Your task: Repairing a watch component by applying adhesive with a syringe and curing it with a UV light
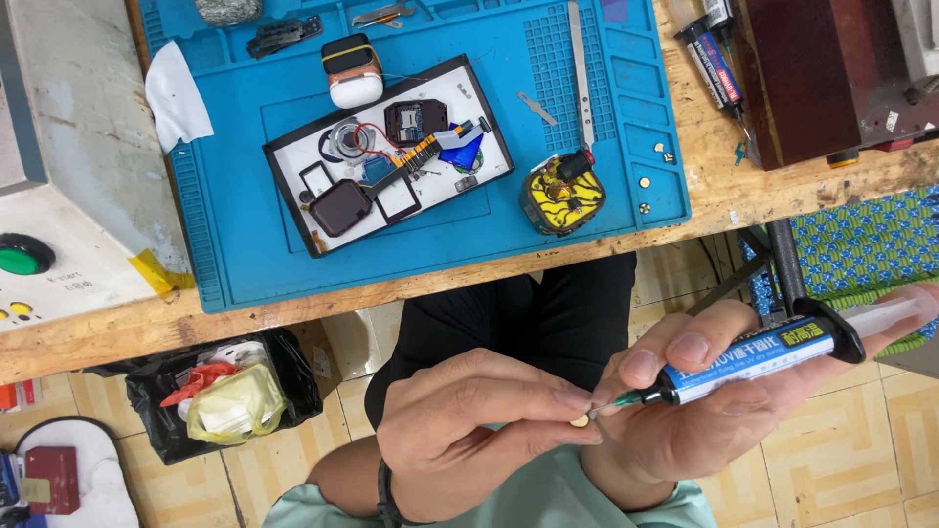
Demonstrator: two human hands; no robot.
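My right hand [704, 411] grips a blue glue syringe [753, 362] with a black collar and a clear plunger end, its thin needle tip pointing left. My left hand [469, 430] pinches a tiny round gold-coloured part [580, 421] between thumb and fingertips, right at the needle tip. Both hands hover below the bench edge, above my dark-trousered lap. On the blue work mat [245, 244] lies a white tray [469, 98] with a disassembled smartwatch: dark square screen [339, 207], flex cables, small boards.
A yellow-and-black roll of tape [561, 200] and tweezers [581, 68] rest on the mat, with a white-and-brown earbud case [352, 70] behind the tray. Another glue syringe [716, 66] lies on the wooden bench beside a dark red box [822, 68]. A black bin bag of scraps [220, 391] sits on the tiled floor.
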